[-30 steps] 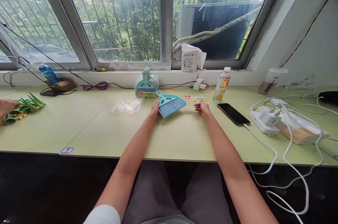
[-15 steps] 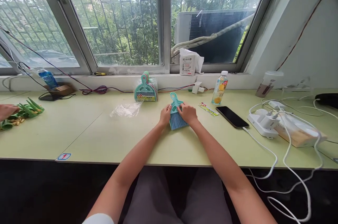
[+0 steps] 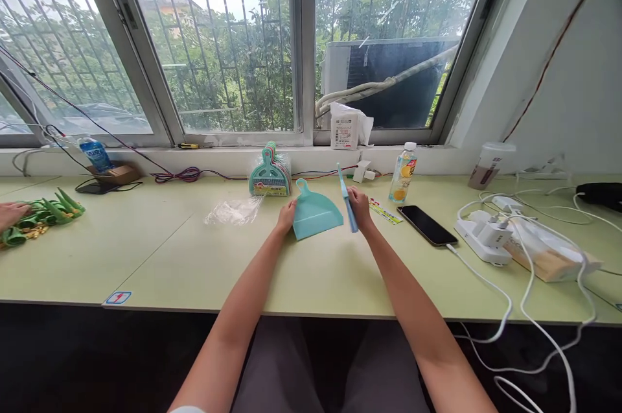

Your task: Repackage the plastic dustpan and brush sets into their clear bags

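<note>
A small teal dustpan (image 3: 315, 213) lies on the pale green table (image 3: 194, 257) in front of me. My left hand (image 3: 286, 215) grips its left edge. My right hand (image 3: 360, 205) is closed on a small blue hand brush (image 3: 346, 204), held edge-on just right of the dustpan and apart from it. Behind them, against the window sill, stands a wrapped pack of several more dustpan sets (image 3: 270, 173). An empty clear plastic bag (image 3: 233, 211) lies to the left of my left hand.
A printed paper label (image 3: 385, 211), a drink bottle (image 3: 403, 174) and a black phone (image 3: 426, 225) lie right of my hands; farther right are a power strip (image 3: 486, 236) and white cables. Another person's hand (image 3: 12, 213) rests by green items (image 3: 46, 212) at far left.
The brush and dustpan, held together before, have been pulled apart: my right hand took the brush to the right, my left hand keeps the dustpan. The camera tilted slightly upward.
</note>
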Available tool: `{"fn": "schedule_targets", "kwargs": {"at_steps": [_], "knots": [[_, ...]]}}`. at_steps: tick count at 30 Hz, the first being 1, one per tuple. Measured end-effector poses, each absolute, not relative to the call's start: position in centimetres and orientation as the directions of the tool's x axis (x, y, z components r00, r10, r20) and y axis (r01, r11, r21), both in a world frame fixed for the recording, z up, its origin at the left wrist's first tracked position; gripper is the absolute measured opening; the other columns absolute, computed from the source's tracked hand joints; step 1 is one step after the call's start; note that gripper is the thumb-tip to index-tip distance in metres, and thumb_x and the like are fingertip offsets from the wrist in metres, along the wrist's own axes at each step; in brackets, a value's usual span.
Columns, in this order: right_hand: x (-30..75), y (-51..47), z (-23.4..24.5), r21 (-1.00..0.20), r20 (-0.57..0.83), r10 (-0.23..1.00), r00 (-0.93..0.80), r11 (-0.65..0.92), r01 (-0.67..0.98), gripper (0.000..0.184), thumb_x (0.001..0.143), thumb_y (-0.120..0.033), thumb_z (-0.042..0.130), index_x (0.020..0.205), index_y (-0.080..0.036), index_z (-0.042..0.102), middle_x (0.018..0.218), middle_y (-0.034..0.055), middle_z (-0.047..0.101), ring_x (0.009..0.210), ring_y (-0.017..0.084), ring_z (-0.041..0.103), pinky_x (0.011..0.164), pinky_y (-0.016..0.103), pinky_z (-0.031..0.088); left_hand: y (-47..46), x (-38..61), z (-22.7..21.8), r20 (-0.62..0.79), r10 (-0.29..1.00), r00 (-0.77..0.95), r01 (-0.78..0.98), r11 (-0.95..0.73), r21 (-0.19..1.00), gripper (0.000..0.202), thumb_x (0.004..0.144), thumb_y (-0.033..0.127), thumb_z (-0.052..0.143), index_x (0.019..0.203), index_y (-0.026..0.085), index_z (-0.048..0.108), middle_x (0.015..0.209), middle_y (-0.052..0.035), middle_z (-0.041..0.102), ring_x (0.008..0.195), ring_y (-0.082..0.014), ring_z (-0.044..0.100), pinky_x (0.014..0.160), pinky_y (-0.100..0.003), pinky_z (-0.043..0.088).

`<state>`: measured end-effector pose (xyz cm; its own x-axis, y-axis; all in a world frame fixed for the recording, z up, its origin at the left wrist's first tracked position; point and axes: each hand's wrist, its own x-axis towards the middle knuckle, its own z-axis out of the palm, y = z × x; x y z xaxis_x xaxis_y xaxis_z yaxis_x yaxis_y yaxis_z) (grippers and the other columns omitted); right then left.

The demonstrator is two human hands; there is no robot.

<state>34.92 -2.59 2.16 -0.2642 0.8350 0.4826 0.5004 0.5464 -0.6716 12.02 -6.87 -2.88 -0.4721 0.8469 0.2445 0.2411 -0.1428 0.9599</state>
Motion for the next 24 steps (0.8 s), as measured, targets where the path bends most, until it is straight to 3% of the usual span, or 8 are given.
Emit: {"fn": "schedule_targets", "kwargs": {"at_steps": [4, 8, 11, 14, 16, 24], "knots": [[37.1, -1.9, 1.2, -0.301, 0.494, 0.839, -0.225, 0.409, 0.862, 0.041, 0.094, -0.033, 0.037, 0.087, -0.013, 0.072, 0.101, 0.0161, 0.065, 0.085, 0.023, 0.063, 0.073, 0.031, 0.039, -7.7, 9.7, -3.0, 0.202, 0.848, -0.49, 0.368, -0.009, 0.93, 0.02, 0.076, 0.038, 0.065, 0.064, 0.021, 0.063, 0.08, -0.0081, 0.067, 0.105, -0.0297, 0.057, 0.087, -0.033, 0.043], [38.5, -0.7, -0.6, -0.122, 0.354, 0.895, -0.271, 0.331, 0.936, 0.036, 0.092, -0.028, 0.042, 0.093, -0.01, 0.073, 0.107, 0.0216, 0.066, 0.095, 0.029, 0.064, 0.078, 0.035, 0.042, -8.2, 9.7, -3.1, 0.232, 0.857, -0.459, 0.453, 0.001, 0.891, 0.022, 0.074, 0.04, 0.068, 0.061, 0.023, 0.059, 0.085, -0.0081, 0.066, 0.117, -0.0302, 0.051, 0.091, -0.032, 0.041], [38.8, -0.3, -1.1, -0.078, 0.309, 0.907, -0.285, 0.323, 0.943, 0.036, 0.092, -0.028, 0.042, 0.097, -0.011, 0.073, 0.111, 0.0208, 0.066, 0.1, 0.028, 0.064, 0.079, 0.034, 0.043, -8.5, 10.0, -2.9, 0.222, 0.88, -0.419, 0.622, 0.1, 0.777, 0.019, 0.084, 0.038, 0.058, 0.075, 0.022, 0.064, 0.098, -0.008, 0.066, 0.116, -0.027, 0.052, 0.093, -0.031, 0.04], [38.6, -0.4, -1.0, -0.035, 0.303, 0.902, -0.307, 0.332, 0.943, 0.038, 0.093, -0.028, 0.039, 0.099, -0.01, 0.072, 0.111, 0.02, 0.067, 0.1, 0.027, 0.064, 0.079, 0.032, 0.044, -8.8, 10.0, -2.4, 0.177, 0.91, -0.376, 0.821, 0.238, 0.519, 0.029, 0.094, 0.031, 0.039, 0.101, 0.022, 0.066, 0.114, -0.009, 0.063, 0.112, -0.0235, 0.055, 0.093, -0.031, 0.04], [38.3, -0.5, -0.9, -0.025, 0.302, 0.899, -0.316, 0.339, 0.94, 0.039, 0.093, -0.029, 0.039, 0.098, -0.01, 0.073, 0.111, 0.0194, 0.067, 0.099, 0.026, 0.065, 0.078, 0.032, 0.044, -9.0, 9.9, -2.1, 0.162, 0.917, -0.366, 0.869, 0.274, 0.413, 0.036, 0.096, 0.029, 0.032, 0.111, 0.022, 0.064, 0.118, -0.01, 0.06, 0.11, -0.0234, 0.056, 0.091, -0.032, 0.04], [38.3, -0.2, -0.4, -0.164, 0.372, 0.918, -0.137, 0.21, 0.964, 0.039, 0.094, -0.029, 0.035, 0.098, -0.014, 0.071, 0.102, 0.0163, 0.07, 0.093, 0.025, 0.066, 0.074, 0.032, 0.044, -9.4, 9.9, -1.1, 0.22, 0.856, -0.469, 0.827, 0.338, 0.449, 0.044, 0.098, 0.032, 0.024, 0.109, 0.023, 0.065, 0.118, -0.0086, 0.059, 0.106, -0.0214, 0.059, 0.087, -0.032, 0.044]]}}
